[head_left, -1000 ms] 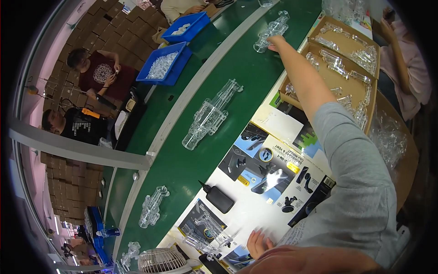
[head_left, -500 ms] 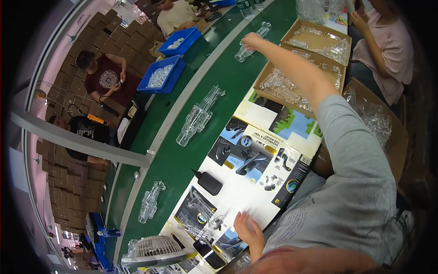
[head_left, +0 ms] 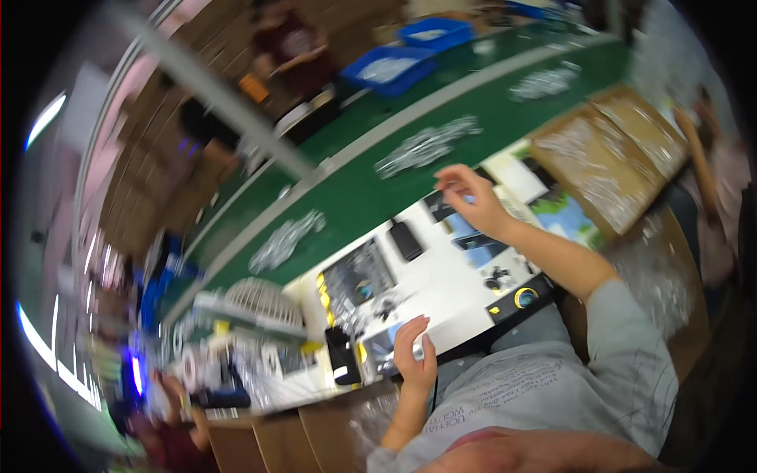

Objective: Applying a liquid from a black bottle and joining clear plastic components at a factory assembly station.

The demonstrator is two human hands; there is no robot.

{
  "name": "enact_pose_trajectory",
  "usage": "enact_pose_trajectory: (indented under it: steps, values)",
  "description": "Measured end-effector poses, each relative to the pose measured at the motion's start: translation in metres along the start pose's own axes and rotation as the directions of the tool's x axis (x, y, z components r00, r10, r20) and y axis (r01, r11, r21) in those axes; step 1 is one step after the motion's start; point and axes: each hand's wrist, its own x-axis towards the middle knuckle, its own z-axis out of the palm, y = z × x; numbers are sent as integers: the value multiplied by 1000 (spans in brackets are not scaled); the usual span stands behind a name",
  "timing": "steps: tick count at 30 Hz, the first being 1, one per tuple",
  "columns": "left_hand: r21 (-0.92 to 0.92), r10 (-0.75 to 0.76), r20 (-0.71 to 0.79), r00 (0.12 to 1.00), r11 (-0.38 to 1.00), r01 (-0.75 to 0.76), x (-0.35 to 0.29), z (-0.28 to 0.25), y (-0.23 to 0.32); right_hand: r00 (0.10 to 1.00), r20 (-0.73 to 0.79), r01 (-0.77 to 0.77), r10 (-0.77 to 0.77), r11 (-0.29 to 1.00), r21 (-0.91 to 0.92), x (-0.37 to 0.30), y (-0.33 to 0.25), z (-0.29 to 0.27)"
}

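Note:
My right hand (head_left: 471,197) hovers over the printed sheet (head_left: 482,251) near the green belt's edge, fingers partly curled and apart, with nothing visible in them. Low at the table's front edge is my left hand (head_left: 415,352), palm turned inward, its thumb apart and nothing held. Past my right hand a long clear plastic assembly (head_left: 430,146) lies on the green belt (head_left: 355,197). Another clear assembly (head_left: 546,83) rests farther right, and a third (head_left: 288,240) to the left. Clear and dark small parts (head_left: 385,306) lie near my left hand. Motion blurs the picture.
A black bottle (head_left: 405,240) is on the white worktop. At the left stands a small fan (head_left: 264,303); at the right, cardboard trays (head_left: 579,169) hold clear parts. Blue bins (head_left: 390,71) sit beyond the belt's metal rail. Other people are across the belt and at the right.
My right hand has let go of the far clear assembly on the belt and come back over the worktop. My left hand stays near the front edge. The whole view has swung round.

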Motion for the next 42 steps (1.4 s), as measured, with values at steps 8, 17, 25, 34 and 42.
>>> enact_pose_trajectory:
  steps: [8, 17, 25, 34, 42]
  values:
    - [346, 274, -414, 868, 930, -128, -28, -96, 1, 985, 49, 170, -163, 960, -222, -48, 44, 35]
    - [694, -4, -712, 702, 144, 705, -77, -256, -111, 995, -6, -97, 98, 992, 83, -39, 63, 33]
    - [574, -564, -734, 378, -217, 790, -61, -332, -167, 993, -16, -118, 120, 990, 72, -38, 65, 28]
    - [556, -543, -748, 382, -197, 808, -65, -335, -174, 988, -5, -155, 155, 987, 34, -39, 66, 32]
    - [302, -186, -890, 416, 441, 845, -50, -334, -155, 988, 4, -153, 152, 987, 46, -37, 60, 32]
